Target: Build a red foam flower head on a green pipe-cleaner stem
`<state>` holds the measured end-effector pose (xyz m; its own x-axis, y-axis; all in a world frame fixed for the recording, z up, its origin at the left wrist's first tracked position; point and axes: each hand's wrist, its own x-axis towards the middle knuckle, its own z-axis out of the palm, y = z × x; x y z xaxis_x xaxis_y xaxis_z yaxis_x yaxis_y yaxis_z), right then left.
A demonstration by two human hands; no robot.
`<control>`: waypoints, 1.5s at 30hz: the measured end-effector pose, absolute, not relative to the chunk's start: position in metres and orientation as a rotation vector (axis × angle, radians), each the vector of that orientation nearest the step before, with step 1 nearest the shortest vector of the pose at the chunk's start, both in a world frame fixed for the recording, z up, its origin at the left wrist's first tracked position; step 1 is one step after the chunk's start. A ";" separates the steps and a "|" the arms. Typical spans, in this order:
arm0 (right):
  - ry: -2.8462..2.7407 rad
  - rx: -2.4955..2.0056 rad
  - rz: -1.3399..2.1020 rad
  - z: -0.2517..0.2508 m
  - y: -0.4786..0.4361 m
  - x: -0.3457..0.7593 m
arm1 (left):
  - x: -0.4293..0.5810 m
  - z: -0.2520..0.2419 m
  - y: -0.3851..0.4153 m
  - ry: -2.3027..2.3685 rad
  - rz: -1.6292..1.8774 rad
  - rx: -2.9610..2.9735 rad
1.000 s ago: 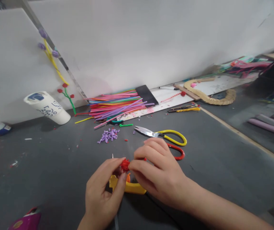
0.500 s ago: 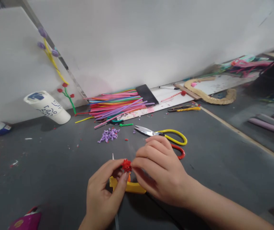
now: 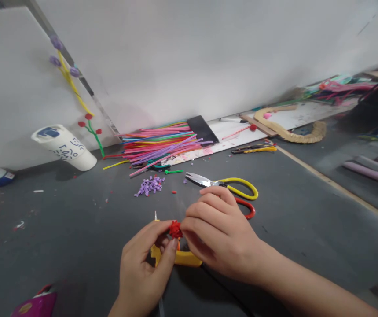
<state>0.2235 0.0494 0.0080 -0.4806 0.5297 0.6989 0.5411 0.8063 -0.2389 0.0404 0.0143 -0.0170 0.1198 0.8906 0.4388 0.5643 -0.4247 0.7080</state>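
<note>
Left hand (image 3: 147, 264) pinches red ball (image 3: 174, 229); white cup (image 3: 64, 147), contents unclear.

A white cup (image 3: 66, 149) (scribbled on) stands well left of a black slab (image 3: 203, 128).

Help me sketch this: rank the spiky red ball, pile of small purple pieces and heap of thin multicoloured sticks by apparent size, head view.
1. Heap of thin multicoloured sticks
2. Pile of small purple pieces
3. Spiky red ball, partly hidden
</note>
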 end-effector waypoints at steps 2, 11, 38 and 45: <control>-2.176 -0.789 -0.022 0.008 0.050 0.223 | 0.041 -0.016 0.015 1.409 1.224 2.046; -2.198 -0.760 -0.041 0.006 0.050 0.224 | 0.040 -0.017 0.015 1.410 1.234 2.061; -1.828 -0.859 0.631 0.011 0.058 0.228 | 0.037 -0.013 0.017 1.135 1.189 1.272; -1.917 -0.855 0.915 0.003 0.064 0.224 | 0.041 -0.005 0.019 1.031 1.101 1.105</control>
